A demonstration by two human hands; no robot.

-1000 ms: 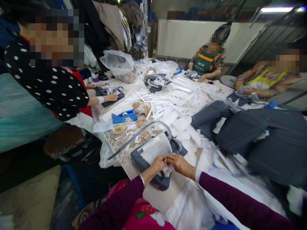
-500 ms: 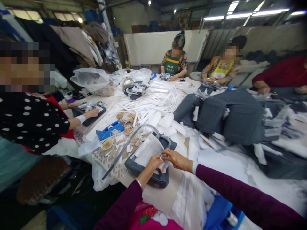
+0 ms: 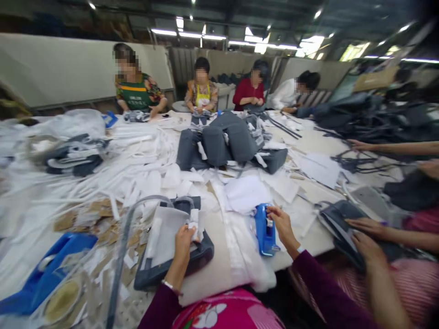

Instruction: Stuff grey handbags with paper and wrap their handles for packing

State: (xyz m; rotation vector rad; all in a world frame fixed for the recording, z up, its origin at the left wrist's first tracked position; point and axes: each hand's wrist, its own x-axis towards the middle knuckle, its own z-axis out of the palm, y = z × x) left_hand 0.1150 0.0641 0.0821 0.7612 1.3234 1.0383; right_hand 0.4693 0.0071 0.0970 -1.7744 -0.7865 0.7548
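Observation:
My left hand (image 3: 183, 250) pinches a white strip (image 3: 195, 224) at the edge of a grey padded bag (image 3: 171, 272). A translucent white sheet (image 3: 164, 237) lies over that bag. My right hand (image 3: 280, 226) has moved off to the right, its fingers curled over the top of an upright blue tape dispenser (image 3: 265, 228). Beyond that hand, a co-worker's hands (image 3: 363, 228) press on a dark grey bag (image 3: 343, 233).
The long table (image 3: 302, 176) is heaped with white strips, paper sheets and cardboard scraps. Grey bags (image 3: 219, 141) stand in the middle. A second blue dispenser (image 3: 48, 269), a round dish (image 3: 63, 299) and a grey cord (image 3: 120, 242) lie at left. Several co-workers sit across the table.
The view has swung to the right. My right hand has left the white strip and gone to the blue dispenser. My left hand stays at the bag.

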